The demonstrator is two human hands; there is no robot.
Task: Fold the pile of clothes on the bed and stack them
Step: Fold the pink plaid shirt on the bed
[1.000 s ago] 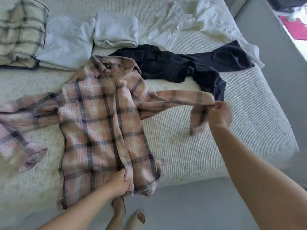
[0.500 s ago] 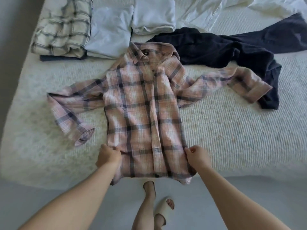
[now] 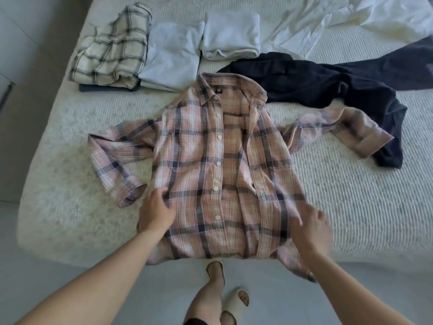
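Shirt [image 3: 220, 165], pink plaid, lay face-up and spread flat at the near edge of the bed [image 3: 351, 207], collar toward the far side, hem hanging a bit over the near edge. Long axis ran near-to-far, straight away from the person, w/ both sleeves out sideways: one bent back toward the left edge, the other reaching toward the right and ending on the dark garment [image 3: 339, 90].

Left hand [image 3: 157, 214] rested on the shirt's left side near the hem, fingers loosely spread on the cloth, not pinching anything as far as could be seen. Right hand [image 3: 311, 228] was over the right side near the hem, blurred; fingers looked extended, flat or just above the fabric, gripping nothing visible.

Each hand sat at its own side seam, so probably smoothing before the side folds. Left sleeve cuff was just beside the left hand, nearer than the right cuff was to the right hand.

Folded items [image 3: 164, 50] sat at the far left; white garment [image 3: 328, 24] unfolded, far right.
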